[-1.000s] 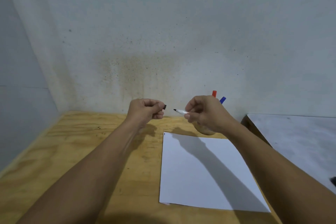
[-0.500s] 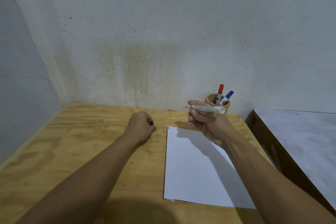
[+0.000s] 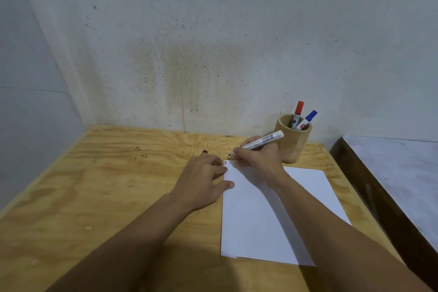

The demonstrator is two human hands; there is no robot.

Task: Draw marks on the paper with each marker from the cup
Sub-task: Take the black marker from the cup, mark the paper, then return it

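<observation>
The right hand (image 3: pixel 257 163) gripped a white marker (image 3: pixel 262 141) in a writing hold, fingers closed around its lower barrel. The marker was tilted, its uncapped dark tip at 9 o'clock from the hand, at the far left corner of the paper (image 3: pixel 272 218); whether the tip touched the sheet could not be told. Its blunt rear end pointed up toward 2 o'clock, in front of the cup (image 3: pixel 292 143). A short dark mark (image 3: pixel 225 162) sat on the paper just at that corner.

The left hand (image 3: pixel 203 182) lay palm down at 8 o'clock from the right hand, fingers loosely spread and flat, the thumb and fingertips resting on the paper's left edge. A small dark cap (image 3: pixel 205 151) showed at the fingertips, at 12 o'clock from the left hand; whether it was held or only lying on the table could not be told.

The wooden cup stood at 2 o'clock from the right hand, just behind it, near the wall (image 3: pixel 213 42). In it stood a red-capped marker (image 3: pixel 298 114) and a blue-capped marker (image 3: pixel 307 119), both leaning right. Everything rested on a plywood table (image 3: pixel 106 185). A grey surface (image 3: pixel 403 168) lay at 3 o'clock, beyond the table's right edge.
</observation>
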